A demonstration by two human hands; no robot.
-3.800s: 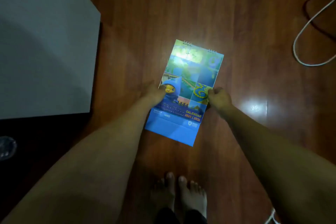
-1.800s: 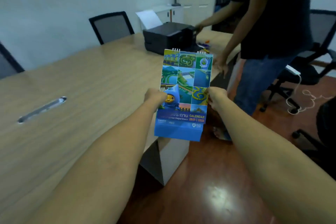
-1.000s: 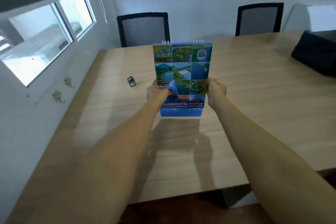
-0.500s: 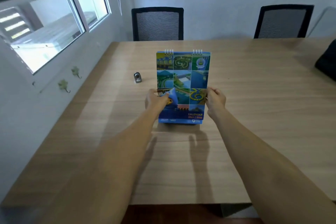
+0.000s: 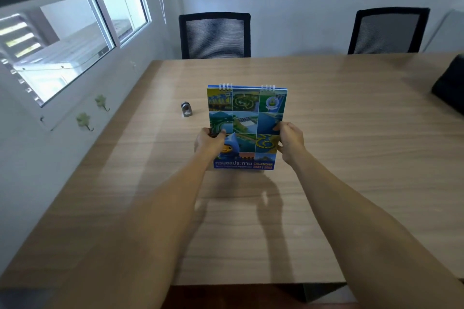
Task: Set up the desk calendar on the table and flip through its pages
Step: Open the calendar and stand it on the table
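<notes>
pale wood surface point(image 5: 339, 133) fills my view, two black mesh chairs point(image 5: 214, 35) at twelve o'clock against the wall, a window point(image 5: 70, 40) at ten. i hold the desk calendar point(image 5: 247, 118) upright at centre, spiral wire on top, its lower edge at or just over the surface; i cannot tell which. my left hand point(image 5: 208, 142) grips its nine o'clock edge, my right hand point(image 5: 290, 142) its three o'clock edge. a small metal clip point(image 5: 186, 109) sits near it at ten o'clock.
</notes>
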